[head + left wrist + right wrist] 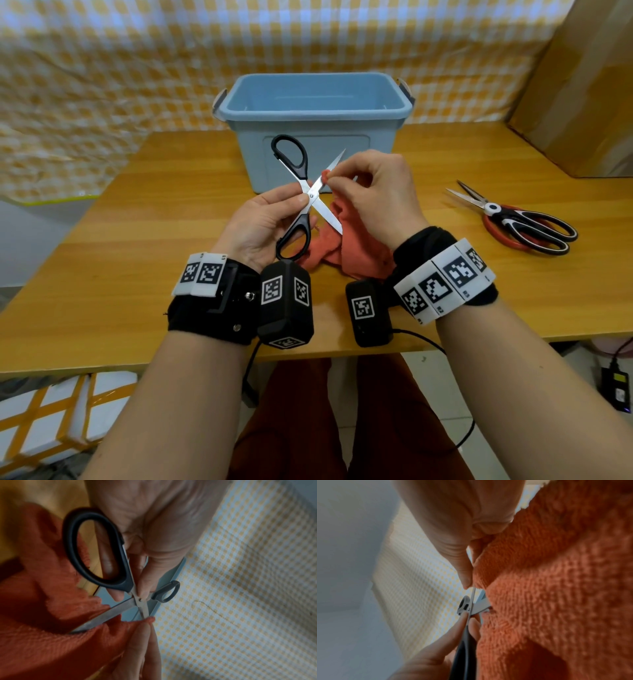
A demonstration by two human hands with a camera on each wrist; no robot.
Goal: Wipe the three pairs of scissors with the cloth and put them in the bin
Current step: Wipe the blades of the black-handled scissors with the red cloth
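Meanwhile the left hand (263, 222) grasps the opened black-handled scissors (301, 195) near the pivot, while the right hand (376, 192) pinches the orange cloth (356, 253) around one blade.

Even bright light; both wrist views blurred.

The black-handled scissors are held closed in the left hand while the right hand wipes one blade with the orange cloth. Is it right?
Not quite. The black-handled scissors are spread wide open, their blades crossing in an X, as the head view shows. The rest holds: the left hand holds them, and the right hand pinches the orange cloth around one blade.
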